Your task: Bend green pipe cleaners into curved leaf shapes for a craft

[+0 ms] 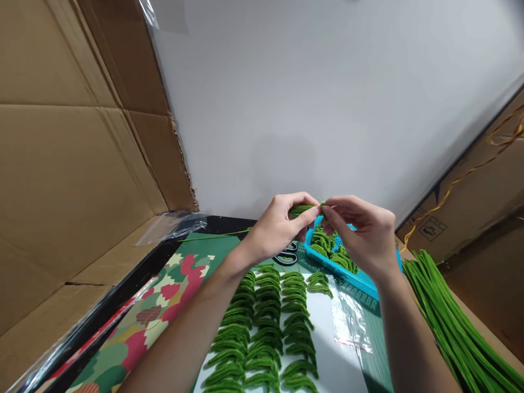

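Note:
My left hand [278, 221] is closed around a green pipe cleaner piece [301, 209], which shows between its thumb and curled fingers. The fingertips of my right hand [364, 226] pinch the end of that same piece, touching the tips of my left hand. Whether it is one stem or a small bundle is hard to make out. Below lies a white sheet [329, 327] with rows of curved green pipe cleaner pieces [266, 327]. A blue plastic basket [341, 268] behind it holds more short green pieces, partly hidden by my right hand.
Black-handled scissors [285, 257] lie under my left wrist. At the right rests a bundle of long green pipe cleaners [450, 322]. A patterned sheet [151, 322] and a clear plastic bag [170, 228] are at the left. Cardboard [77, 164] and a pale wall [327, 98] enclose the table.

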The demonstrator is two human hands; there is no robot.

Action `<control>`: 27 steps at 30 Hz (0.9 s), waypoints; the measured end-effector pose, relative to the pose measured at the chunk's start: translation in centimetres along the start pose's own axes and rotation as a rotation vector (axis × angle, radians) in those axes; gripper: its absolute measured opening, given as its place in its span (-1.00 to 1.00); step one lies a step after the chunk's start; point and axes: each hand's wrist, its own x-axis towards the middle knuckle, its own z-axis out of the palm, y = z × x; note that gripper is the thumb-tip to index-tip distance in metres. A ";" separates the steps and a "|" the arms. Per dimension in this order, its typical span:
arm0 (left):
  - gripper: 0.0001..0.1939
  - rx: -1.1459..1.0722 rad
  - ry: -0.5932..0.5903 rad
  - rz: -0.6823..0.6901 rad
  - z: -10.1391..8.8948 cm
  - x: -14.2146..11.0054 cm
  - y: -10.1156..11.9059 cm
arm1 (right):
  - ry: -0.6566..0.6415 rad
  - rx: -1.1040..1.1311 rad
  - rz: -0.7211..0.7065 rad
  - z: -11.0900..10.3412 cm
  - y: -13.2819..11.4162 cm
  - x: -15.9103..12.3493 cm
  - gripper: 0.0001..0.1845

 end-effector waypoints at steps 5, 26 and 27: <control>-0.74 -0.112 0.033 -0.026 0.1 0.1 -0.2 | -0.031 0.035 0.020 -0.5 0.0 -0.1 -0.90; -0.72 -0.135 0.039 -0.016 0.4 -0.2 0.9 | -0.101 -0.506 -0.391 -3.1 -0.2 0.0 -0.77; -0.72 -0.129 0.036 -0.017 0.4 -0.3 1.0 | -0.096 -0.536 -0.412 -3.1 -0.1 0.0 -0.78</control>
